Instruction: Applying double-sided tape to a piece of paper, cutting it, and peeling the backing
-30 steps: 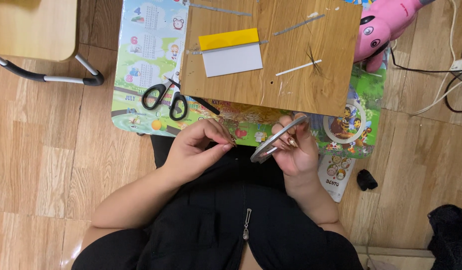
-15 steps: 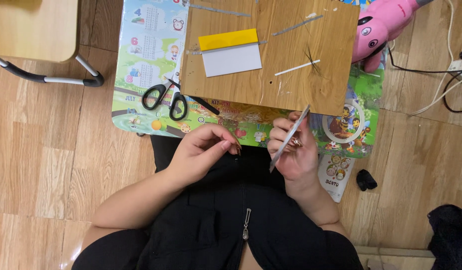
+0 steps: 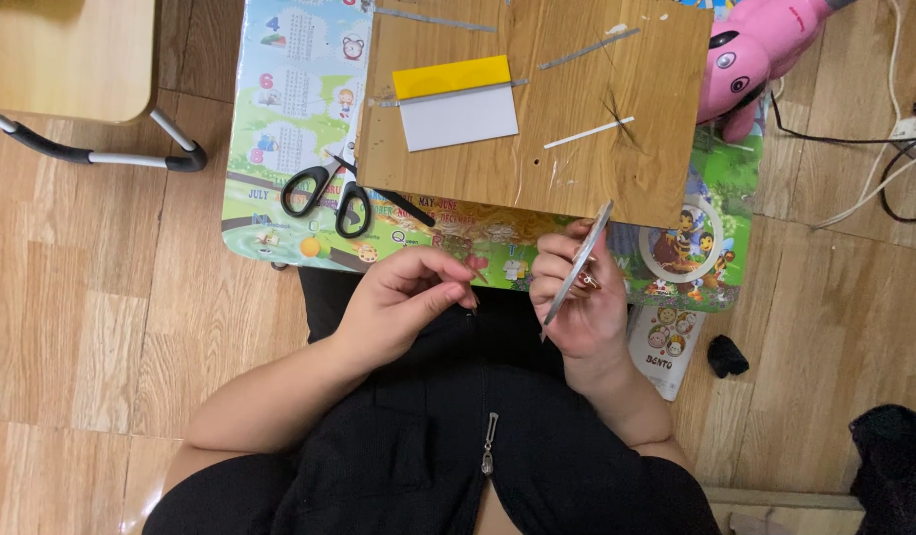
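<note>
The right hand [image 3: 577, 297] is clamped on a thin, grey, shiny strip [image 3: 579, 260], fingers curled round its lower half so the strip stands edge-on and tilted, its upper end reaching over the near edge of the wooden board [image 3: 537, 99]. The left hand [image 3: 408, 297] sits just beside it above the lap, thumb and forefinger pinched together on something too small to make out, perhaps a fine thread or sliver. The work seems to be a fine fitting or peeling at the strip's lower end, and doing it well likely calls for holding the strip steady with the right hand while the left works in small, slow pulls close to the strip, so that nothing bends or slips. The board lies on a colourful children's mat [image 3: 289, 99] that covers the counter; on the board rest a yellow and white card [image 3: 456, 99], a white stick [image 3: 589, 132] and more grey strips near its far edge. Black-handled scissors [image 3: 329, 196] lie at the board's near left corner, within reach if a cut is needed. A pink plush toy [image 3: 760, 59] sits at the far right.
</note>
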